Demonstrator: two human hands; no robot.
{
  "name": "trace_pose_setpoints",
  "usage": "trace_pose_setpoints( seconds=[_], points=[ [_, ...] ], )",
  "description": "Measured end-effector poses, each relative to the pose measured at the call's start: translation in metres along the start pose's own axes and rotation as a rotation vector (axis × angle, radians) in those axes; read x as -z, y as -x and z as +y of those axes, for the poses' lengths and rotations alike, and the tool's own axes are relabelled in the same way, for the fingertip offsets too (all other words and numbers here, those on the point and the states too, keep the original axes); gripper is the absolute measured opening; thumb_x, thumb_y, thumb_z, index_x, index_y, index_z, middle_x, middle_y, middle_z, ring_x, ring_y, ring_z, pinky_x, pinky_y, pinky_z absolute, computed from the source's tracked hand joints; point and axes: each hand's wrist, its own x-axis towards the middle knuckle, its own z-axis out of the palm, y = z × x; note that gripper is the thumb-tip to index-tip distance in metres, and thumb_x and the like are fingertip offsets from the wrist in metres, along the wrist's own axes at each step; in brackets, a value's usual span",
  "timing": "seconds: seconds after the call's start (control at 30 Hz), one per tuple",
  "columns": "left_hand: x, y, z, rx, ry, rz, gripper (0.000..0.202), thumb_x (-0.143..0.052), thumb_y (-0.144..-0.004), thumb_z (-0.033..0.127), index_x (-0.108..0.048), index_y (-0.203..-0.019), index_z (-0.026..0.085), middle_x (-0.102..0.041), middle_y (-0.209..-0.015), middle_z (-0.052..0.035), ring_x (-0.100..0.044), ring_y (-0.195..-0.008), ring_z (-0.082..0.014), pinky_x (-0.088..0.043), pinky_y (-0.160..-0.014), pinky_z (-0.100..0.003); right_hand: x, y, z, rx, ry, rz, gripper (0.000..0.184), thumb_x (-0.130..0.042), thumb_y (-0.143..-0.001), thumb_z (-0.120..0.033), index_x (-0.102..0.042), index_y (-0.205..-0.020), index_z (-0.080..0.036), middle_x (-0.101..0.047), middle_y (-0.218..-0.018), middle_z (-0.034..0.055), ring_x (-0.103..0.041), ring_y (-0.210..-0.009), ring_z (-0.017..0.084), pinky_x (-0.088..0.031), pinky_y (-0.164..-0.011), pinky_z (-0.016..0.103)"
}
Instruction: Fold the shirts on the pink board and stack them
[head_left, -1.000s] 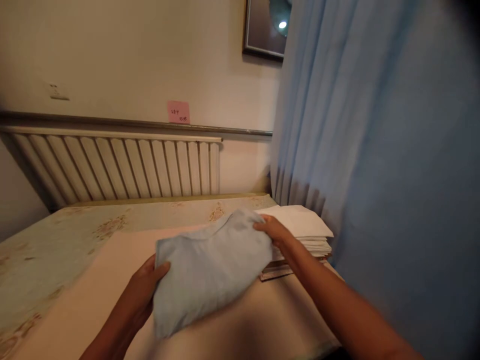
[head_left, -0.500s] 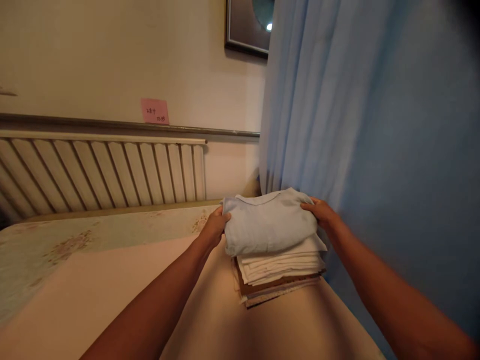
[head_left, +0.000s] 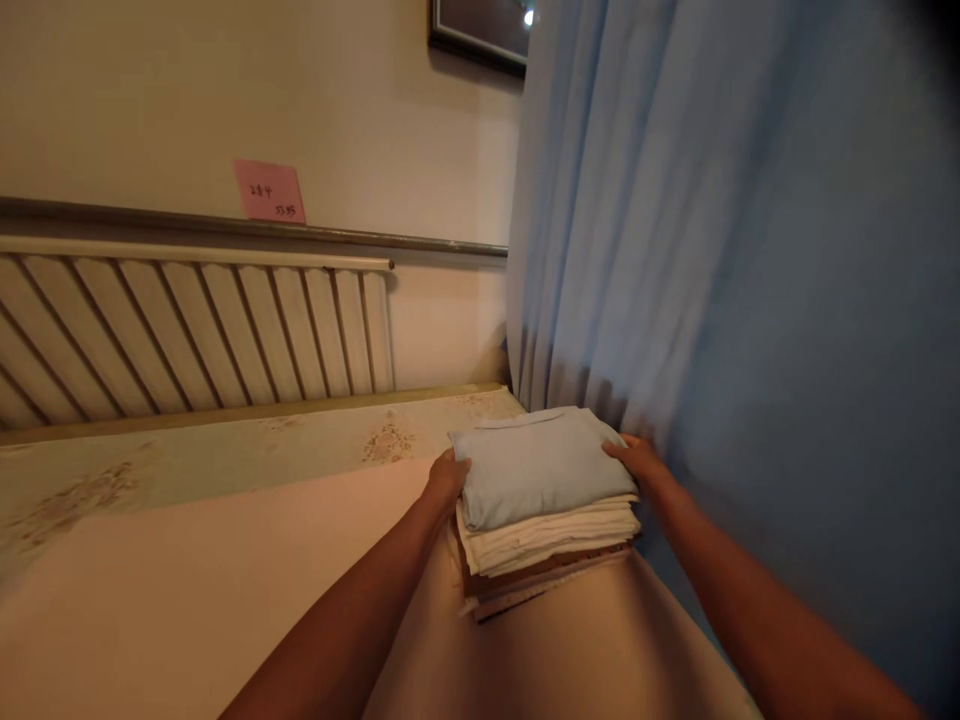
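Note:
A folded light blue cloth garment [head_left: 544, 468] lies on top of a stack of folded cloths. My left hand [head_left: 448, 478] grips its left edge, thumb on top and fingers hidden underneath. At the opposite edge my right hand [head_left: 637, 458] pinches the fabric in the same way. Directly below are several folded white cloths [head_left: 551, 540]. Under those, a brown cloth [head_left: 510, 580] and a patterned, pale-edged cloth [head_left: 525, 600] make up the bottom of the pile. The whole stack rests on a pale pink sheet [head_left: 225, 570].
A floral mattress [head_left: 442, 425] shows beyond the sheet. Close on the right hangs a blue curtain [head_left: 787, 300]. Against the wall stand a white radiator [head_left: 255, 330], a rail [head_left: 375, 237] and a pink note [head_left: 270, 190]. A framed picture [head_left: 480, 35] hangs above.
The blue garment has come down flat onto the white cloths, with both hands lowering along with it. The camera view has shifted slightly, moving the wall items up and left.

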Motion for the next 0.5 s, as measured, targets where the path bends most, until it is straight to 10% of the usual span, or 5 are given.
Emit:
trace_pose_setpoints(
  seconds=[0.17,0.3,0.5],
  points=[
    [0.011,0.002,0.008,-0.027,-0.243,0.078,0.033,-0.06,-0.077,0.027,-0.06,-0.107,0.012,-0.07,-0.086,-0.0116,-0.067,-0.089,-0.0259,-0.049,-0.074,-0.034,0.006,0.003,-0.014,0.065,0.192,0.11,0.026,-0.068,-0.07,-0.026,-0.069,-0.092,-0.014,-0.072,-0.097,0.0145,-0.061,-0.106,0.033,-0.043,-0.095,0.045],
    [0.01,0.008,0.034,-0.142,-0.46,0.131,0.048,-0.05,-0.082,0.022,-0.047,-0.128,0.006,-0.055,-0.128,-0.027,-0.046,-0.127,-0.0354,-0.034,-0.102,-0.05,-0.002,0.011,-0.046,0.386,0.456,0.175,0.038,-0.054,-0.086,-0.031,-0.06,-0.118,-0.013,-0.056,-0.131,0.0206,-0.045,-0.129,0.034,-0.029,-0.109,0.047],
    [-0.031,0.017,0.044,-0.373,-0.738,-0.197,0.048,-0.04,-0.091,0.036,-0.045,-0.136,0.021,-0.027,-0.157,-0.01,-0.016,-0.145,-0.0287,-0.009,-0.115,-0.053,-0.056,0.023,-0.067,0.683,0.697,-0.117,0.045,-0.039,-0.096,-0.039,-0.052,-0.134,-0.019,-0.047,-0.144,0.0099,-0.034,-0.138,0.026,-0.024,-0.114,0.043]
  ],
)
